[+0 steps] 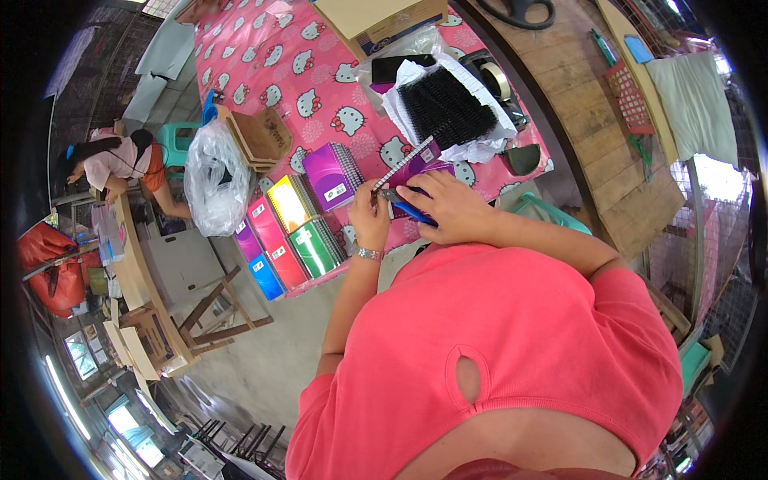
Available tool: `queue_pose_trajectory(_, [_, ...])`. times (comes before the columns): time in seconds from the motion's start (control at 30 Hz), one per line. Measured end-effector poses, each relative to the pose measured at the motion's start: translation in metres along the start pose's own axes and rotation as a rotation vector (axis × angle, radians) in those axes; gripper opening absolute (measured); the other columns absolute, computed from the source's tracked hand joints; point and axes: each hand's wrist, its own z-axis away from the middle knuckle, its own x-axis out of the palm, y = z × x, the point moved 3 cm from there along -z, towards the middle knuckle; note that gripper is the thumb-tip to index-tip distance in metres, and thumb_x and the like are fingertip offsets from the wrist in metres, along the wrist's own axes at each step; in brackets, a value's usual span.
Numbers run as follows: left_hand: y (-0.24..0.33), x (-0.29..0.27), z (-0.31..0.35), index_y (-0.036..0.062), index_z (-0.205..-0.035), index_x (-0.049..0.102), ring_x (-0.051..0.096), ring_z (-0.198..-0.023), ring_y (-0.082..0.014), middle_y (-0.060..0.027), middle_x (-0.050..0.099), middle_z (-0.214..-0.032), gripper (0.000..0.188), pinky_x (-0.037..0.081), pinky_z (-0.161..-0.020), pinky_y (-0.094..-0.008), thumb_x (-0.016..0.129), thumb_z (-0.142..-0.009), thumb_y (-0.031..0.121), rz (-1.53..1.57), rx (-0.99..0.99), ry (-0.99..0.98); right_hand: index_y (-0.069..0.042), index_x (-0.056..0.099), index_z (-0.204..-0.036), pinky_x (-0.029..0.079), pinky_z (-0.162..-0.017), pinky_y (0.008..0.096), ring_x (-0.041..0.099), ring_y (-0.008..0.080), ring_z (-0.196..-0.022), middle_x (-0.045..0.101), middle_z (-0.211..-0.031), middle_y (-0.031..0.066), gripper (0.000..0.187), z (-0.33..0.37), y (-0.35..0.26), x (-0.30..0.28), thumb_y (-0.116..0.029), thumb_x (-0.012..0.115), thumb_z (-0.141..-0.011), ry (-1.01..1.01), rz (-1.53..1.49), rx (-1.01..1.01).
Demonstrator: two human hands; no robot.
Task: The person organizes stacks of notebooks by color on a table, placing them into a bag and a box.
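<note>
My left hand [370,218] is closed on the near end of a purple spiral notebook [422,158], its coil edge tilted up. In my right hand [454,206] are blue-handled pliers [412,210], their metal jaws at the coil's end beside my left fingers. The exact contact of jaws and wire is too small to tell. Just left of my hands lie stacked spiral notebooks: purple [332,174], yellow [291,202], green [316,246], red [286,262] and blue [265,276]. Beyond my right hand, a pile of black plastic coils [446,108] rests on white paper [500,128].
A pink cat-print cloth covers the table [248,88]. On it stand a cardboard box [384,24], a wooden holder [260,138], a tape roll [495,82] and a clear plastic bag [216,180] at the left edge. Another person [120,164] bends at the far left. A wooden bench [592,104] is at right.
</note>
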Motion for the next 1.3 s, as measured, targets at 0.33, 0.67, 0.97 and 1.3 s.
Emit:
queue_pose_trajectory(0.33, [0.018, -0.008, -0.004, 0.0009, -0.099, 0.061, 0.065, -0.074, -0.0255, -0.0128, 0.065, -0.089, 0.015, 0.053, -0.066, -0.0346, 0.061, -0.084, -0.002, -0.09, 0.17, 0.035, -0.008, 0.049, -0.137, 0.047, -0.089, 0.0345, 0.059, 0.0217, -0.104, 0.06, -0.115, 0.012, 0.062, 0.015, 0.022, 0.019, -0.02, 0.071, -0.081, -0.192, -1.184, 0.604])
queue_pose_trajectory(0.67, [-0.062, -0.071, -0.007, -0.0004, -0.108, 0.046, 0.059, -0.073, -0.0154, -0.0094, 0.058, -0.096, 0.02, 0.06, -0.061, -0.0345, 0.056, -0.092, 0.001, 0.615, -0.491, 0.523, -0.006, 0.053, -0.126, 0.044, -0.096, 0.0434, 0.052, 0.0378, -0.111, 0.052, -0.118, 0.0187, 0.065, 0.112, 0.124, 0.032, -0.017, 0.075, -0.066, -0.13, 0.009, 0.538])
queue_pose_trajectory(0.97, [-0.091, -0.064, 0.004, -0.0011, -0.105, 0.048, 0.057, -0.082, -0.0147, -0.0112, 0.057, -0.1, 0.032, 0.049, -0.059, -0.0272, 0.071, -0.082, 0.001, -0.061, -0.499, 0.533, -0.006, 0.059, -0.086, 0.05, -0.07, 0.0445, 0.059, 0.0349, -0.085, 0.055, -0.088, 0.013, 0.015, 0.021, 0.139, -0.004, -0.015, 0.068, -0.077, 0.324, 0.158, 0.346])
queue_pose_trajectory(1.3, [-0.082, -0.061, -0.004, -0.0024, -0.103, 0.056, 0.058, -0.089, -0.0225, -0.0125, 0.06, -0.097, 0.032, 0.048, -0.083, -0.034, 0.075, -0.08, 0.011, -0.311, -0.494, 0.527, -0.004, 0.057, -0.097, 0.055, -0.074, 0.0419, 0.063, 0.0325, -0.092, 0.056, -0.099, 0.0151, 0.027, -0.052, 0.18, 0.028, -0.024, 0.068, -0.082, 0.187, 0.335, 0.629])
